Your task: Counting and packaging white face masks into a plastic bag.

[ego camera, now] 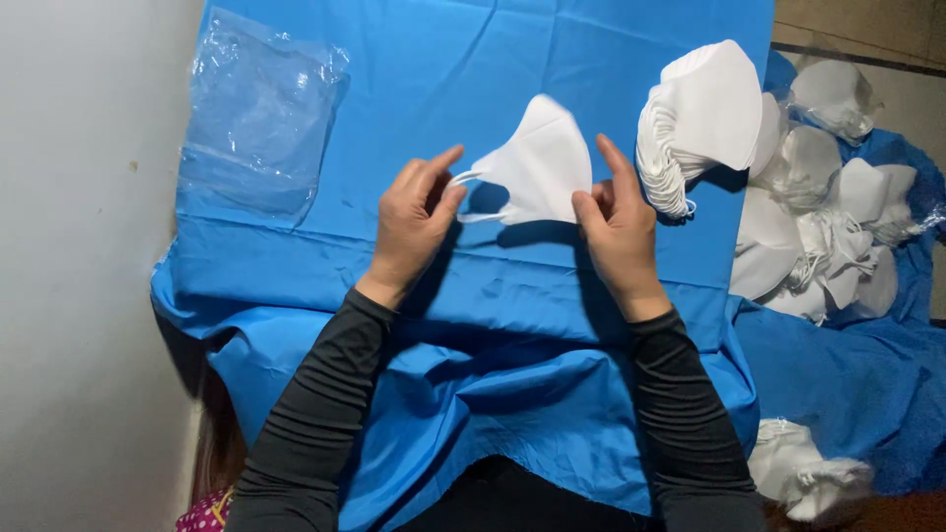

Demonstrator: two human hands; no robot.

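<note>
Hands hold one folded white face mask [540, 163] between them: my left hand [414, 222] pinches its ear loop, my right hand [616, 232] grips its edge, long axis crosswise.

white folded face mask [540, 167]: matt soft nonwoven cloth | blue table cover [512, 296]: smooth creased fabric, faint sheen | clear plastic bag [258, 113]: glossy, crinkled
</note>
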